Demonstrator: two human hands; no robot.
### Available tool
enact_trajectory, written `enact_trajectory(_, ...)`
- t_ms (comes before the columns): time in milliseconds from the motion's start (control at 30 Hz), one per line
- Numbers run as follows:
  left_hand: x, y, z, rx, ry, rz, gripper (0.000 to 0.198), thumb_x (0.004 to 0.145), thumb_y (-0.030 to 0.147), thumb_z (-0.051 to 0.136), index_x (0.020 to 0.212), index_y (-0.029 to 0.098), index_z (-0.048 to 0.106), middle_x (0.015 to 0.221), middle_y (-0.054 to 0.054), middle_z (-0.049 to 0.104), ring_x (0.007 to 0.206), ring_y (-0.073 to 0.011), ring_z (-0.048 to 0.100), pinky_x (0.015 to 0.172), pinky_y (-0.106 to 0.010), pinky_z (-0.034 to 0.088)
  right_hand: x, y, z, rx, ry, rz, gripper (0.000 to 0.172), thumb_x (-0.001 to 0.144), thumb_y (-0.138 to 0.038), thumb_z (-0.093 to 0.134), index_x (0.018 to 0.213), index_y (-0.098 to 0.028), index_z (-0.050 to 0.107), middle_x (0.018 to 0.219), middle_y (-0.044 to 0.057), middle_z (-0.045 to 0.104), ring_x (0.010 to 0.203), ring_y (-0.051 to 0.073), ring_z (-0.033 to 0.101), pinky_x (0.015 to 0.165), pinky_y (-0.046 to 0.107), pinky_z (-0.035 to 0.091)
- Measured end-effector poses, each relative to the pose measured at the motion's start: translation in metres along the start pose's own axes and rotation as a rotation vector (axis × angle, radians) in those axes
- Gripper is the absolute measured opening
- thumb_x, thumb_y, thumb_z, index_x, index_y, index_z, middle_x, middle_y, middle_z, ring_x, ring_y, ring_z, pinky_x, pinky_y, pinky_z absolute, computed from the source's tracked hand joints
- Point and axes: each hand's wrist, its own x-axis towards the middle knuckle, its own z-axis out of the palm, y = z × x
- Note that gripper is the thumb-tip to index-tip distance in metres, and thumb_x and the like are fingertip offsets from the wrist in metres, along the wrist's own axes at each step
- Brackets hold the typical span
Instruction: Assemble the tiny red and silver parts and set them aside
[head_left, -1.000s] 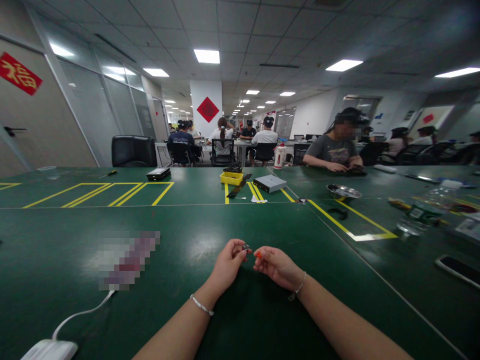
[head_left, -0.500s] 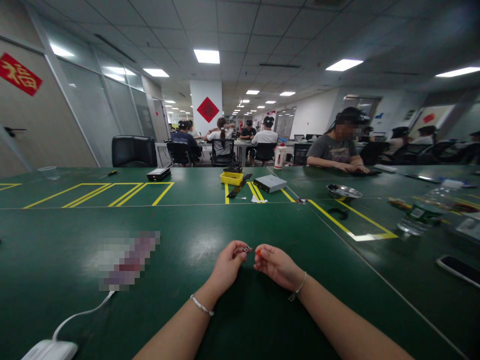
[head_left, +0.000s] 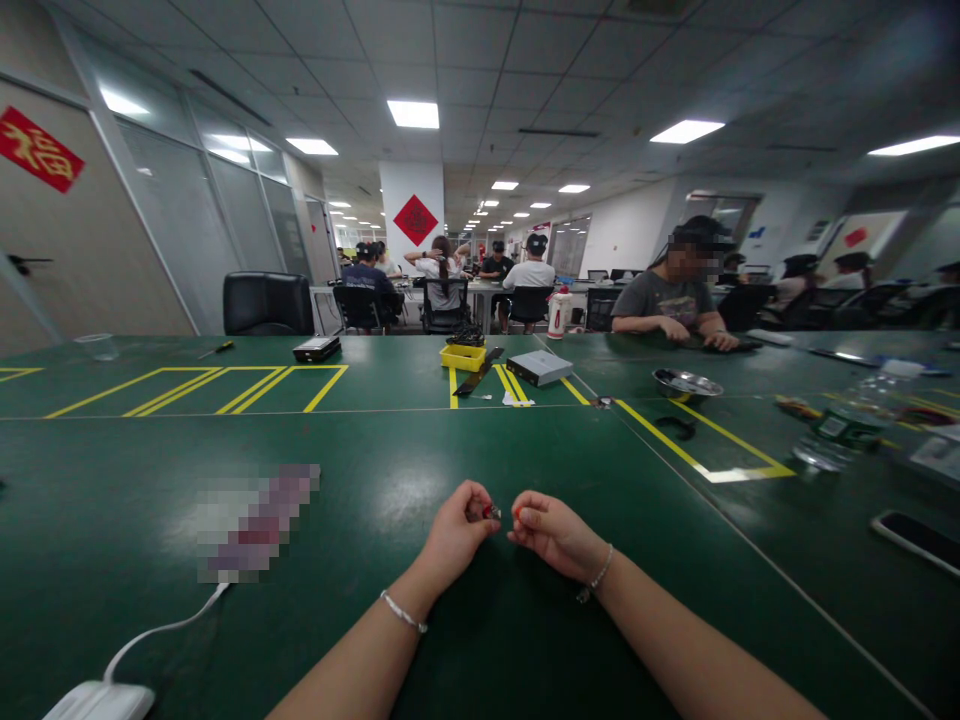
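Right now both hands rest low on the green table (head_left: 150, 500), fingertips nearly meeting. The left hand (head_left: 454, 528) is curled, thumb and forefinger pressed together on a small dark metal part (head_left: 489, 512) that pokes out toward the other hand. The right hand (head_left: 551, 530) pinches a tiny orange-red piece (head_left: 517, 513) between thumb and forefinger, its tip facing the metal part. The two pieces lie just beside each other, apart by a sliver, on a line running straight across from one grip to the other; neither hand is clearly the nearer. Both are too small to tell their shape or long axis. Off to the left of the grip lies a white cable (head_left: 161, 628); a phone (head_left: 916, 540) sits well away on the right.
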Motion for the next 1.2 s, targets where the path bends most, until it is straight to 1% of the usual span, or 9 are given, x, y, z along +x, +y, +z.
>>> enact_trajectory(67,-0.0007,0.0028,0.0,-0.009,0.009,0.001,0.019,0.056,0.009,0.056,0.071,0.017,0.048,0.057,0.006,0.047,0.052,-0.0068,0.042,0.051,-0.018,0.032,0.0001,-0.0001,0.0001,0.013,0.012,-0.002,0.01,0.065,-0.021,0.058,0.071,-0.014,0.053,0.055,-0.003,0.052,0.054,0.006,0.049,0.07,0.03,0.039)
enact_trajectory(167,-0.0009,0.0054,-0.0006,-0.023,-0.002,-0.003,0.015,0.061,0.012,0.053,0.075,0.016,0.051,0.061,0.003,0.051,0.057,-0.0085,0.046,0.056,-0.02,0.036,0.0005,-0.0003,-0.0004,0.023,0.014,0.001,0.012,0.067,-0.024,0.056,0.073,-0.014,0.054,0.055,-0.003,0.052,0.054,0.006,0.049,0.07,0.03,0.039)
enact_trajectory(333,0.0006,0.0032,-0.0011,-0.074,-0.045,-0.003,0.015,0.068,0.016,0.047,0.082,0.016,0.053,0.076,-0.002,0.058,0.066,-0.011,0.051,0.065,-0.024,0.04,0.001,-0.0003,-0.0017,0.024,0.0,-0.006,0.015,0.062,-0.015,0.06,0.076,-0.015,0.053,0.068,0.0,0.056,0.063,0.008,0.053,0.068,0.027,0.039)
enact_trajectory(533,0.0019,-0.0016,-0.0005,-0.115,-0.027,-0.045,0.019,0.074,0.024,0.04,0.084,0.016,0.053,0.075,-0.003,0.06,0.063,-0.0114,0.053,0.064,-0.026,0.041,0.0,0.0004,-0.0028,0.01,-0.019,-0.011,0.021,0.056,-0.01,0.063,0.073,-0.015,0.052,0.075,0.0,0.057,0.066,0.009,0.054,0.068,0.026,0.039)
enact_trajectory(633,0.0012,0.0004,-0.0005,-0.1,-0.027,-0.022,0.017,0.073,0.022,0.042,0.084,0.016,0.054,0.077,-0.003,0.06,0.064,-0.0113,0.053,0.065,-0.025,0.041,0.0001,0.0006,-0.0025,0.018,-0.016,-0.013,0.022,0.058,-0.011,0.062,0.075,-0.016,0.051,0.075,0.0,0.058,0.066,0.009,0.054,0.067,0.026,0.039)
enact_trajectory(733,0.0003,0.0022,-0.0003,-0.07,-0.03,0.0,0.016,0.067,0.016,0.048,0.082,0.017,0.054,0.076,-0.002,0.059,0.067,-0.0113,0.052,0.065,-0.024,0.04,0.0006,0.0007,-0.0017,0.031,0.002,-0.012,0.018,0.064,-0.018,0.059,0.079,-0.016,0.05,0.072,0.001,0.058,0.065,0.009,0.054,0.067,0.026,0.039)
enact_trajectory(933,-0.0012,0.0028,-0.0004,0.037,-0.054,-0.003,0.016,0.057,0.01,0.054,0.072,0.016,0.052,0.063,0.003,0.053,0.057,-0.0089,0.047,0.054,-0.02,0.036,0.0026,0.0023,-0.003,0.057,0.005,-0.022,0.015,0.073,-0.028,0.048,0.08,-0.015,0.049,0.065,0.001,0.056,0.062,0.009,0.054,0.067,0.028,0.039)
enact_trajectory(1067,-0.0027,0.0053,-0.0004,0.051,-0.062,0.008,0.018,0.055,0.008,0.055,0.07,0.016,0.05,0.063,0.004,0.051,0.057,-0.0084,0.046,0.054,-0.019,0.036,0.0021,0.0016,-0.0018,0.048,0.007,-0.029,0.012,0.068,-0.021,0.054,0.078,-0.016,0.049,0.067,-0.001,0.055,0.062,0.008,0.053,0.068,0.027,0.039)
enact_trajectory(1200,-0.0031,0.0051,-0.0004,0.037,-0.065,0.007,0.019,0.055,0.008,0.056,0.071,0.016,0.049,0.063,0.004,0.05,0.057,-0.0081,0.045,0.053,-0.019,0.035,0.0,-0.0008,0.001,0.031,0.01,-0.032,0.017,0.062,-0.011,0.059,0.075,-0.016,0.049,0.073,-0.001,0.055,0.062,0.007,0.053,0.068,0.027,0.039)
